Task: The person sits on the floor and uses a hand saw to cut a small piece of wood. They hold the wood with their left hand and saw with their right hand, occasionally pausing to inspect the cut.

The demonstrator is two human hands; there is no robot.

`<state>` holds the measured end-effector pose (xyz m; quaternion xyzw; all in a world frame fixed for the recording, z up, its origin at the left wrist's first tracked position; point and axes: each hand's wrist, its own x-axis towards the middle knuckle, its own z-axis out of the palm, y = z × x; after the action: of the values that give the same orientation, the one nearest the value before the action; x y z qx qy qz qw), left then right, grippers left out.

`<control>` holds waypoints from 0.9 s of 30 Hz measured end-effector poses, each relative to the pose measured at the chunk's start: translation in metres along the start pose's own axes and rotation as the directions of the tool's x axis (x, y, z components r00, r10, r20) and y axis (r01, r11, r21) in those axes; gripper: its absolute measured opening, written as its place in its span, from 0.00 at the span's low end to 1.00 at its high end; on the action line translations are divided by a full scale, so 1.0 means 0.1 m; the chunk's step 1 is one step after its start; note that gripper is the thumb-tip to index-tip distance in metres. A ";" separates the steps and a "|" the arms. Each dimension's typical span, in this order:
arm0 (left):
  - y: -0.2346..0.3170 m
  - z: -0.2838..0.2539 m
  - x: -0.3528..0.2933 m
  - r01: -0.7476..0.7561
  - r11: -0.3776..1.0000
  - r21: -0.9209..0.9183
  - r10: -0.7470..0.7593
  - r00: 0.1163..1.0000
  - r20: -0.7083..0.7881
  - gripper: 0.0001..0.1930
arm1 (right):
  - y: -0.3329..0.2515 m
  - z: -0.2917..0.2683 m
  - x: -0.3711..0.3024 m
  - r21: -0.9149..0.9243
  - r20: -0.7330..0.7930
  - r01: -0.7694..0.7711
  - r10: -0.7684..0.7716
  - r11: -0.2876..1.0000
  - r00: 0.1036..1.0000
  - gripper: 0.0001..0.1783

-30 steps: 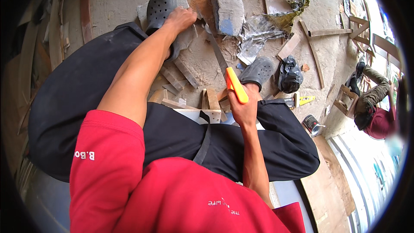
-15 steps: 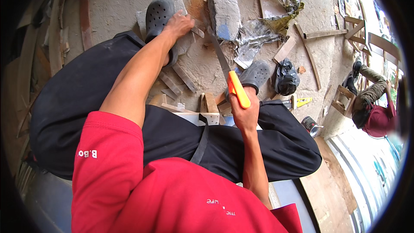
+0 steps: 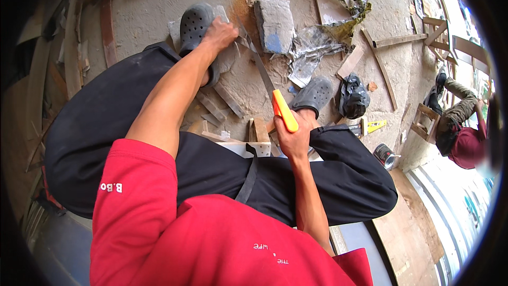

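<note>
My right hand (image 3: 292, 139) grips the orange handle of a handsaw (image 3: 284, 110); its thin blade (image 3: 257, 62) runs up and away to a grey wooden piece (image 3: 225, 58) on the floor. My left hand (image 3: 219, 33) presses down on that piece, right beside my left foot in a grey clog (image 3: 194, 26). My right foot, in a matching clog (image 3: 313, 94), rests close to the saw handle. I squat over the work in black trousers and a red shirt.
Short wood offcuts (image 3: 233, 107) lie between my feet. A grey stone block (image 3: 275, 24), crumpled foil-like sheet (image 3: 313, 50), a black bag (image 3: 352, 96) and loose slats (image 3: 378, 71) sit beyond. Another person (image 3: 459, 127) crouches at the right beside a wooden frame (image 3: 426, 122).
My right hand with the saw has shifted slightly along the cut. The left hand stays pressed on the piece.
</note>
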<state>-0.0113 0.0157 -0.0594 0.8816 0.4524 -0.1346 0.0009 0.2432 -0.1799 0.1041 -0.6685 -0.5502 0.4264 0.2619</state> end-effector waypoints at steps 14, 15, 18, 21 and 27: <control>-0.07 -0.11 -0.03 -0.079 0.996 -0.051 0.083 0.993 0.084 0.09 | -0.23 0.18 0.14 -0.022 0.047 -0.085 0.086 0.996 0.995 0.12; -0.04 -0.10 -0.02 -0.083 0.995 -0.053 0.087 0.993 0.075 0.09 | -0.17 0.25 0.23 -0.055 0.041 -0.071 0.074 0.996 0.996 0.13; -0.04 -0.10 0.00 -0.078 0.995 -0.054 0.080 0.996 0.029 0.09 | -0.17 0.33 0.38 -0.035 0.045 -0.110 0.112 0.993 0.993 0.13; -0.05 -0.02 -0.02 -0.060 0.995 -0.076 0.060 0.998 -0.001 0.09 | -0.15 0.20 0.21 -0.044 0.087 -0.107 0.111 0.993 0.990 0.11; -0.02 -0.04 0.04 -0.067 0.993 -0.092 0.068 0.998 0.012 0.09 | 0.01 0.30 0.45 -0.095 0.061 0.030 -0.024 0.995 0.998 0.10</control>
<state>-0.0096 0.0202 -0.0563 0.8944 0.4280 -0.1202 0.0495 0.2191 -0.1401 0.0758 -0.6599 -0.5863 0.4158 0.2188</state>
